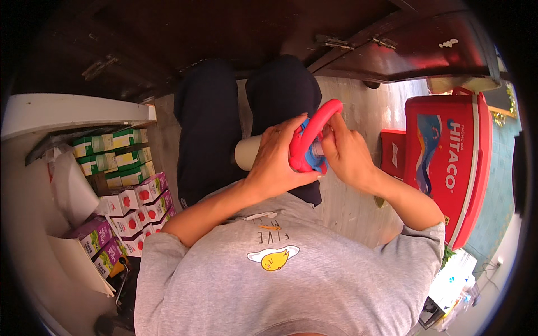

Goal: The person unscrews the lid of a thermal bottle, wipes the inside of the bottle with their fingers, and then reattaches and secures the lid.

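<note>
A bottle with a cream body (248, 153), a blue lid (314, 152) and a thick red loop handle (312, 130) lies sideways above my thighs, lid end towards the right. My left hand (275, 156) wraps around its upper end, thumb and fingers at the edge of the lid. On the lid side, my right hand (349, 152) has its fingers curled against a pale, see-through part (318, 148) in the middle of the lid. The red handle arches over towards my right fingertips. My fingers hide much of the lid.
Dark wooden cabinet doors (252, 29) stand close before my knees. Purple-and-white milk cartons (138, 210) and green boxes (113, 153) are stacked on the left. To the right stand a large red Hitaco cooler box (445, 168) and a smaller red box (393, 153) on the wood-look floor (353, 210).
</note>
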{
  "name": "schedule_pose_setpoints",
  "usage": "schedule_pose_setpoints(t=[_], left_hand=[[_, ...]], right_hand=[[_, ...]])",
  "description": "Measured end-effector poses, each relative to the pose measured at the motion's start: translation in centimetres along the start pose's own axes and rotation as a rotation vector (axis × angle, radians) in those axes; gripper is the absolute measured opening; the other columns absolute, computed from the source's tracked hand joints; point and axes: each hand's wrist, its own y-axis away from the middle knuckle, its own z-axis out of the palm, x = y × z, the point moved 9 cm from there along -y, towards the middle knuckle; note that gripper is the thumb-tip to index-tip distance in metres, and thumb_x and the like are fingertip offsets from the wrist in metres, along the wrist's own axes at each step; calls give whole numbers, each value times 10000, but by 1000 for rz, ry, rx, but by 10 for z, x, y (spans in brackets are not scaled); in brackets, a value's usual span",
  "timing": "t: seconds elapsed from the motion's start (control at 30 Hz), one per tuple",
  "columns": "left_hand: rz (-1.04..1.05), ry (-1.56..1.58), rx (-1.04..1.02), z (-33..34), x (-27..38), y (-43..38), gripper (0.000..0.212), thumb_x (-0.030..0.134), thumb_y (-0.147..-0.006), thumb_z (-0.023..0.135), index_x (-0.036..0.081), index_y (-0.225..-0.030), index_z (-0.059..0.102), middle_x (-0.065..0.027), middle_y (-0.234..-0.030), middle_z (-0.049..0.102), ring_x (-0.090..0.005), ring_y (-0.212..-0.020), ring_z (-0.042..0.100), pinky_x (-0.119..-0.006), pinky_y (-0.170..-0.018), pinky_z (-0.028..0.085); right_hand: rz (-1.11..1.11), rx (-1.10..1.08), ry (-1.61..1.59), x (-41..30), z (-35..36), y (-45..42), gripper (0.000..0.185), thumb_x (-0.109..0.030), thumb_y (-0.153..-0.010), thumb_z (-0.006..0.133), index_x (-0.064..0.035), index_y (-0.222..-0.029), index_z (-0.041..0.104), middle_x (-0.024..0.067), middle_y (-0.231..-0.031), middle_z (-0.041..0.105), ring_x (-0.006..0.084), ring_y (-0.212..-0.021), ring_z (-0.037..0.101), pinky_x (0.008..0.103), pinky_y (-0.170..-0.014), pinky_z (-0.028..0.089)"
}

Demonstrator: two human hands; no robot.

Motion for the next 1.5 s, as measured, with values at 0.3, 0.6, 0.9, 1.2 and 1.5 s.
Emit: schedule_pose_setpoints(t=[0.3, 0.6, 0.9, 1.2, 1.5], left_hand=[[63, -85, -63, -8, -22, -13, 1045, 322, -501, 856, 7, -1335, 311, -204, -1244, 481, -333, -1170, 467, -417, -999, 344], [-164, 310, -34, -43, -59, 2, 879, 266, -516, 837, 20, -1250, 421, -130, -1119, 573, -227, -1026, 578, -348, -887, 458], [-249, 736, 7, -79, -26, 18, 739, 356, -604, 745, -27, -1169, 463, -109, -1032, 601, -177, -931, 605, -308, -811, 488], [-274, 839, -36, -83, -15, 11, 693, 337, -625, 722, -34, -1155, 476, -126, -1022, 603, -190, -904, 607, -319, -799, 491], [-37, 643, -306, -44, 48, -18, 767, 228, -563, 790, 5, -1206, 434, -100, -1090, 573, -186, -986, 576, -340, -866, 462]], right_hand=[[-1, 50, -222, 17, -9, -34, 278, -264, -889, 448, 1, -839, 513, 219, -693, 597, 378, -626, 599, 451, -618, 458], [-305, 501, -54, -49, -69, -65, 448, -407, -892, 546, 38, -863, 589, 87, -806, 591, 141, -751, 549, 280, -602, 433], [-309, 97, -596, -115, -64, -99, 369, -351, -857, 624, 16, -880, 621, 18, -605, 544, 63, -528, 481, 216, -483, 397], [-626, 234, -492, -178, -114, -56, 353, -347, -840, 643, 6, -828, 641, 10, -599, 533, 59, -513, 464, 213, -433, 355], [-124, -469, -660, -142, -121, -26, 337, -332, -839, 645, -25, -730, 558, -87, -462, 299, 0, -357, 222, 178, -329, 127]])
